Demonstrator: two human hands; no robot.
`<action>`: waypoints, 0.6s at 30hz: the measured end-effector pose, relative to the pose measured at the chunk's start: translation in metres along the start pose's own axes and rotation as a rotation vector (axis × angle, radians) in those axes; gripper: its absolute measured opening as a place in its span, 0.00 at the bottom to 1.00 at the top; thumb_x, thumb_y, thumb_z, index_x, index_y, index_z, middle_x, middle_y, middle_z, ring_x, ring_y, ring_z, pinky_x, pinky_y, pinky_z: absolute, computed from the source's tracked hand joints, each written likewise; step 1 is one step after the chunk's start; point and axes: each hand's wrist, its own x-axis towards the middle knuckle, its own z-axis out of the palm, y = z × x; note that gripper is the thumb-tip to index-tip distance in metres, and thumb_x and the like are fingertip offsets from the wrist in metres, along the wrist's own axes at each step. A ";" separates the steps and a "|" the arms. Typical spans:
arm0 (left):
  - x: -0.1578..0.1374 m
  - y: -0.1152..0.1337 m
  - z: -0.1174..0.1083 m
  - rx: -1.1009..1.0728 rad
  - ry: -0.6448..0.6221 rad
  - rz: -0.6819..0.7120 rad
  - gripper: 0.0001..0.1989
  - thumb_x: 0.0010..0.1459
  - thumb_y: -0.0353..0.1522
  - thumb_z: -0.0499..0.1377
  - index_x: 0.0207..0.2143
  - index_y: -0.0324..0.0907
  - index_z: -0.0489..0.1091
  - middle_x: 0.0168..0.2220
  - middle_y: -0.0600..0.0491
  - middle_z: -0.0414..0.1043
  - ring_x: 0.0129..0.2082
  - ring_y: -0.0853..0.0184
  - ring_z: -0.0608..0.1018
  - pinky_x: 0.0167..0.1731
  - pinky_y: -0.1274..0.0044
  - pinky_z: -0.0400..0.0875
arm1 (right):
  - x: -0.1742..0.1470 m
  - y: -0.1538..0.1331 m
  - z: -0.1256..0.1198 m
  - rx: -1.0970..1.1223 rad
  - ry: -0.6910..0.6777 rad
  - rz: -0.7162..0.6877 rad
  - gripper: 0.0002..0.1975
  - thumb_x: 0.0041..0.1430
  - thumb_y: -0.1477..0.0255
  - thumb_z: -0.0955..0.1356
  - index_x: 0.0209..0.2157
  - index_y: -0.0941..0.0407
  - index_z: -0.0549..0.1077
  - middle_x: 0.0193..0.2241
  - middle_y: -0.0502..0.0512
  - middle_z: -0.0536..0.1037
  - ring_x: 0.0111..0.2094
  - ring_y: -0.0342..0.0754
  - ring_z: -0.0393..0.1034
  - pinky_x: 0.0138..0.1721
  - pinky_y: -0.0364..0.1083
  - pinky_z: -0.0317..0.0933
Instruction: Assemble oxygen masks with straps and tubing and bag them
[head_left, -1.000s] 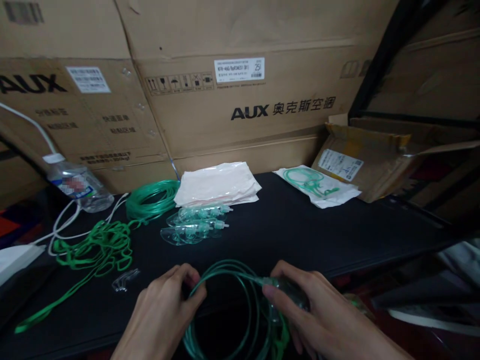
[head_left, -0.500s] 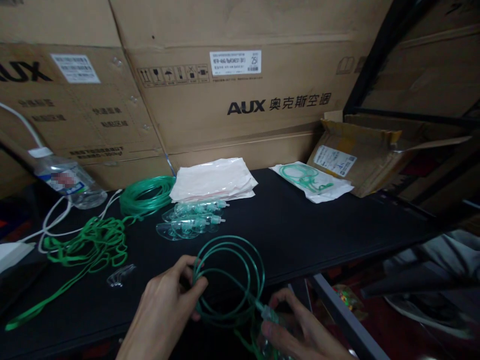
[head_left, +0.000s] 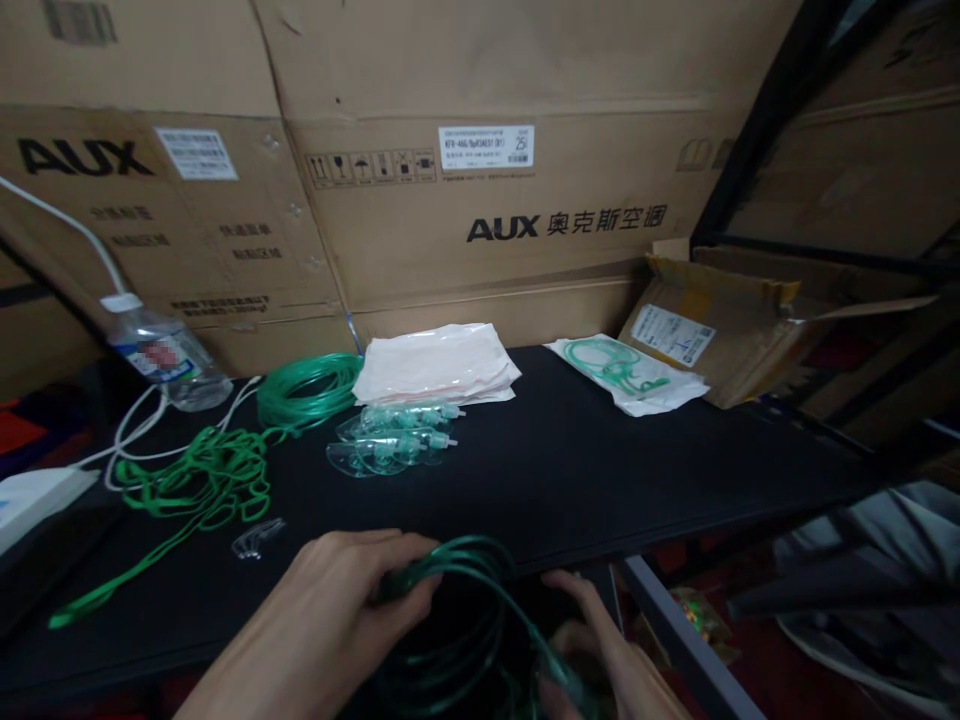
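Observation:
My left hand (head_left: 352, 605) is closed around a coil of clear green tubing (head_left: 471, 562), its loops hanging below the fingers. From the coil one end runs to my right hand (head_left: 611, 650), which grips it near a pale green connector (head_left: 561, 675). What lies under the right hand is dark and partly cut off by the lower edge. Beyond my hands, several clear green oxygen masks (head_left: 386, 452) lie in two rows on the black tabletop (head_left: 585, 480). A few small clear plastic pieces (head_left: 257, 538) lie to the left of my left hand.
Green elastic cord (head_left: 199, 475) lies tangled at left, near a larger coil of green tubing (head_left: 304, 392) and a plastic bottle (head_left: 169, 355). White pouches (head_left: 435, 362) are stacked behind the masks. At right are a pouch with tubing (head_left: 626, 375) and an open carton (head_left: 720, 330).
The coil has tipped and sunk lower, and my left hand has turned over its upper part. My right hand has shifted slightly right and down. The camera view has moved a little.

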 end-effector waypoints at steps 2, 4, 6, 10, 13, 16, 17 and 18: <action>0.003 0.008 -0.007 -0.023 -0.025 0.037 0.09 0.56 0.34 0.61 0.28 0.49 0.82 0.24 0.58 0.80 0.22 0.67 0.78 0.24 0.82 0.68 | -0.003 -0.012 -0.011 -0.211 0.036 -0.077 0.47 0.52 0.69 0.73 0.71 0.46 0.52 0.35 0.53 0.79 0.36 0.53 0.76 0.43 0.52 0.68; 0.005 0.015 -0.011 -0.024 -0.050 0.079 0.11 0.58 0.33 0.60 0.27 0.49 0.82 0.23 0.58 0.79 0.21 0.68 0.76 0.23 0.83 0.66 | -0.006 -0.032 -0.020 -0.335 0.033 -0.100 0.48 0.57 0.68 0.71 0.73 0.46 0.45 0.36 0.54 0.79 0.35 0.54 0.76 0.43 0.54 0.69; 0.006 0.020 -0.015 0.002 -0.064 0.117 0.12 0.59 0.32 0.59 0.28 0.49 0.82 0.23 0.59 0.77 0.20 0.70 0.73 0.22 0.83 0.63 | -0.007 -0.052 -0.024 -0.394 0.026 -0.065 0.48 0.60 0.61 0.71 0.74 0.45 0.44 0.36 0.55 0.79 0.35 0.57 0.76 0.41 0.56 0.70; 0.011 0.028 -0.021 0.072 -0.077 0.177 0.11 0.60 0.31 0.59 0.33 0.50 0.83 0.22 0.60 0.73 0.20 0.72 0.67 0.21 0.82 0.56 | -0.001 -0.082 -0.021 -0.356 -0.025 -0.172 0.26 0.63 0.51 0.68 0.59 0.46 0.70 0.46 0.58 0.80 0.47 0.60 0.75 0.49 0.56 0.68; 0.016 0.034 -0.029 0.039 -0.016 0.147 0.09 0.60 0.34 0.61 0.34 0.50 0.83 0.19 0.61 0.63 0.19 0.72 0.61 0.18 0.81 0.50 | 0.009 -0.093 -0.017 -0.261 0.026 -0.338 0.18 0.69 0.54 0.64 0.41 0.52 0.76 0.41 0.57 0.79 0.46 0.56 0.74 0.52 0.53 0.67; 0.019 0.040 -0.039 -0.071 0.036 0.079 0.11 0.60 0.40 0.62 0.38 0.48 0.83 0.18 0.62 0.55 0.19 0.72 0.57 0.17 0.80 0.47 | 0.018 -0.108 -0.021 -0.106 0.029 -0.360 0.19 0.68 0.53 0.64 0.38 0.55 0.74 0.35 0.54 0.76 0.38 0.52 0.75 0.39 0.49 0.72; 0.020 0.041 -0.042 -0.088 0.070 0.066 0.13 0.59 0.41 0.62 0.40 0.47 0.83 0.17 0.62 0.53 0.19 0.72 0.56 0.17 0.80 0.47 | 0.021 -0.115 -0.023 -0.047 0.024 -0.342 0.20 0.67 0.52 0.64 0.37 0.55 0.73 0.33 0.54 0.75 0.35 0.51 0.75 0.32 0.47 0.73; 0.020 0.041 -0.044 -0.088 0.115 0.058 0.15 0.59 0.43 0.62 0.41 0.46 0.82 0.17 0.62 0.53 0.19 0.72 0.56 0.18 0.80 0.47 | 0.023 -0.123 -0.026 0.004 0.033 -0.323 0.21 0.66 0.51 0.64 0.37 0.55 0.72 0.32 0.53 0.74 0.32 0.51 0.75 0.25 0.46 0.72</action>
